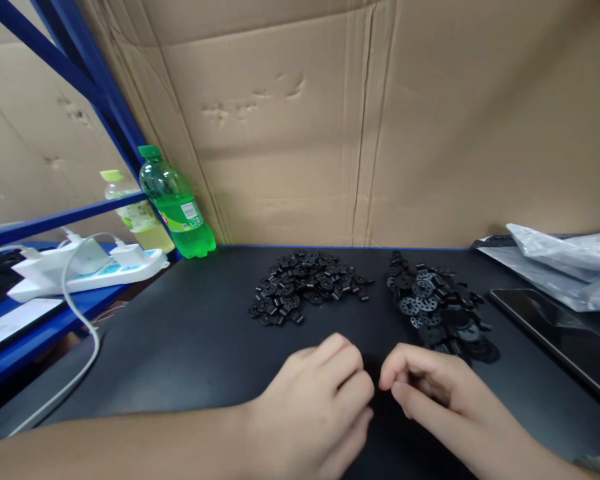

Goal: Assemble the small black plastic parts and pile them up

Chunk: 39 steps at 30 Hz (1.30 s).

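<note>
My left hand (325, 400) is closed just above the dark table, its fingers curled inward so that whatever they hold is hidden. Close beside it on the right, my right hand (440, 393) has thumb and forefinger bent together; I cannot make out anything between them. Beyond the hands lies a heap of small black plastic discs and short cylinders (305, 277). Farther right, just behind my right hand, is a second pile of black perforated discs (433, 303) mixed with larger flat black pieces. A dark patch shows between the two hands, too unclear to name.
A phone-like black slab (555, 333) and clear plastic bags (570, 260) lie at the right. On the left stand a green soda bottle (177, 207), a yellowish bottle (140, 213) and a white power strip (90, 270) with cables. Cardboard (280, 133) walls the back.
</note>
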Tool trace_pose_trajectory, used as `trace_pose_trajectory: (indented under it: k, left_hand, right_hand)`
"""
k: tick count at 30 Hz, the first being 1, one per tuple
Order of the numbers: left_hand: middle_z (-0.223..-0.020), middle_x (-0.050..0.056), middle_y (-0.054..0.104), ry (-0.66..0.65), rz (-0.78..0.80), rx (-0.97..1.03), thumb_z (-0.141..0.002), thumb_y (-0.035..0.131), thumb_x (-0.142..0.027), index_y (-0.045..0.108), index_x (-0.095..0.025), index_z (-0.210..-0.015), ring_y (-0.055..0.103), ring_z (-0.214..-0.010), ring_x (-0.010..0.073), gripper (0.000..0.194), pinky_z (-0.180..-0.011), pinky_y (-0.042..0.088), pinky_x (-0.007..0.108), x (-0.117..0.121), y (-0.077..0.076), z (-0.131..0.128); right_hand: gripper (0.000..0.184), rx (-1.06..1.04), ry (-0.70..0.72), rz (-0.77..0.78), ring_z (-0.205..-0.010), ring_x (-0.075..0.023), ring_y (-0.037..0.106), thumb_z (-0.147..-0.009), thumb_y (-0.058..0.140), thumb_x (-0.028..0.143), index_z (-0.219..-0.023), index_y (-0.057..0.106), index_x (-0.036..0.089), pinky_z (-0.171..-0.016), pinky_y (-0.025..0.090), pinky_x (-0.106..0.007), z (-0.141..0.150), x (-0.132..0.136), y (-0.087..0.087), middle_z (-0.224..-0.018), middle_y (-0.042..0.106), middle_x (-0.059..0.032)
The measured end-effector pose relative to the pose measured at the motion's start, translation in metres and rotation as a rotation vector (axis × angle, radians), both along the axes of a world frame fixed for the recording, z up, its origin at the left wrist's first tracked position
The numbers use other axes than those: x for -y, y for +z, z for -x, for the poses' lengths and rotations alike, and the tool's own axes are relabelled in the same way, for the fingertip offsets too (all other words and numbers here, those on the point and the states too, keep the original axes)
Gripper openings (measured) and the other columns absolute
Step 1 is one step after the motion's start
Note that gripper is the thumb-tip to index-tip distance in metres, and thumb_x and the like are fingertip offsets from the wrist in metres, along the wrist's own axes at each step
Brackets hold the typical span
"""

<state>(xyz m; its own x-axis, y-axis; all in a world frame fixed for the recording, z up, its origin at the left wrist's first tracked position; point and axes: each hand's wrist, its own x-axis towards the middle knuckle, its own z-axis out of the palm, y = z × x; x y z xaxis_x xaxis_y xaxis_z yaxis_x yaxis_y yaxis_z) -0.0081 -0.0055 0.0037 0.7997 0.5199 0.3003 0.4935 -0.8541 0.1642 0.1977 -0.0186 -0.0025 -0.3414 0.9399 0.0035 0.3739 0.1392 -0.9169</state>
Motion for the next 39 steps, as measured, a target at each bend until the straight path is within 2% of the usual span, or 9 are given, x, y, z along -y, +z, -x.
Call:
trace_pose_trajectory:
  k: [2,6,7,12,18,23,26,34,39]
  left_hand:
    - [-0.083,0.010,0.063,0.049,0.006,0.089,-0.084,0.058,-0.020,0.063,-0.014,-0.087,0.054,-0.078,0.0253,0.007,-0.063,0.050,0.035,-0.008,-0.001,0.000]
    - [-0.109,0.014,0.067,0.081,0.229,0.194,-0.077,0.078,-0.040,0.059,-0.014,-0.117,0.058,-0.095,0.0275,0.051,-0.085,0.052,0.040,-0.019,-0.003,-0.007]
    - [-0.111,0.013,0.067,0.068,0.260,0.184,-0.078,0.078,-0.038,0.059,-0.014,-0.120,0.059,-0.097,0.0273,0.051,-0.087,0.052,0.040,-0.020,-0.004,-0.009]
    - [-0.096,0.009,0.066,-0.014,0.267,0.186,-0.087,0.068,-0.020,0.072,-0.014,-0.100,0.062,-0.089,0.0224,0.015,-0.082,0.053,0.031,-0.022,-0.007,-0.009]
    - [-0.091,0.009,0.069,-0.019,0.264,0.534,-0.084,0.075,-0.025,0.074,-0.015,-0.101,0.067,-0.079,0.0178,0.020,-0.073,0.054,0.024,-0.017,-0.001,0.000]
    - [-0.098,0.009,0.070,-0.049,0.301,0.713,-0.081,0.075,-0.014,0.073,-0.020,-0.104,0.069,-0.085,0.0186,0.024,-0.076,0.057,0.026,-0.012,0.000,-0.003]
    - [-0.097,0.009,0.069,-0.053,0.356,0.745,-0.079,0.076,-0.010,0.073,-0.019,-0.103,0.069,-0.083,0.0187,0.026,-0.073,0.058,0.027,-0.009,-0.001,-0.007]
    - [-0.095,0.012,0.076,-0.099,0.512,0.846,-0.072,0.078,-0.002,0.077,-0.012,-0.096,0.073,-0.083,0.0205,0.026,-0.075,0.060,0.027,-0.013,-0.003,-0.012]
    - [-0.097,0.011,0.076,-0.090,0.717,0.968,-0.070,0.077,0.003,0.080,-0.016,-0.096,0.074,-0.082,0.0195,0.032,-0.073,0.063,0.027,-0.011,-0.009,-0.014]
  right_hand:
    - [0.013,-0.050,-0.025,0.024,-0.058,-0.0135,0.046,-0.083,0.056,0.027,-0.075,0.062,0.020,-0.052,0.035,-0.024,0.000,-0.001,-0.002,-0.062,0.050,0.0028]
    - [0.014,-0.124,-0.064,0.030,-0.053,-0.0123,0.039,-0.082,0.056,0.031,-0.074,0.061,0.021,-0.049,0.030,-0.024,0.000,-0.004,-0.002,-0.059,0.046,0.0043]
    - [0.013,-0.135,-0.062,0.044,-0.051,-0.0119,0.037,-0.081,0.056,0.031,-0.074,0.060,0.021,-0.047,0.028,-0.024,0.000,-0.005,0.000,-0.058,0.045,0.0046]
    - [0.012,-0.177,-0.086,0.111,-0.051,-0.0114,0.035,-0.078,0.055,0.030,-0.074,0.061,0.021,-0.046,0.028,-0.024,0.001,-0.006,0.005,-0.056,0.042,0.0054]
    - [0.019,-0.408,-0.090,0.296,-0.059,-0.0108,0.043,-0.087,0.059,0.035,-0.100,0.057,0.022,-0.049,0.037,-0.021,0.004,-0.001,0.000,-0.073,0.049,0.0037]
    - [0.032,-0.602,0.204,0.467,-0.088,-0.0198,0.060,-0.093,0.056,0.047,-0.113,0.055,0.022,-0.061,0.054,-0.028,0.006,0.003,0.000,-0.092,0.054,-0.0033]
    - [0.029,-0.624,0.285,0.456,-0.086,-0.0166,0.061,-0.096,0.055,0.044,-0.113,0.057,0.020,-0.066,0.054,-0.028,0.007,0.001,-0.002,-0.094,0.053,-0.0025]
    - [0.036,-0.605,0.305,0.459,-0.071,-0.0110,0.057,-0.097,0.055,0.044,-0.126,0.053,0.024,-0.059,0.054,-0.023,0.005,-0.005,-0.011,-0.084,0.050,0.0019]
    - [0.040,-0.539,0.311,0.438,-0.063,-0.0095,0.051,-0.099,0.048,0.045,-0.135,0.045,0.027,-0.055,0.053,-0.022,0.004,-0.002,-0.011,-0.078,0.046,0.0045]
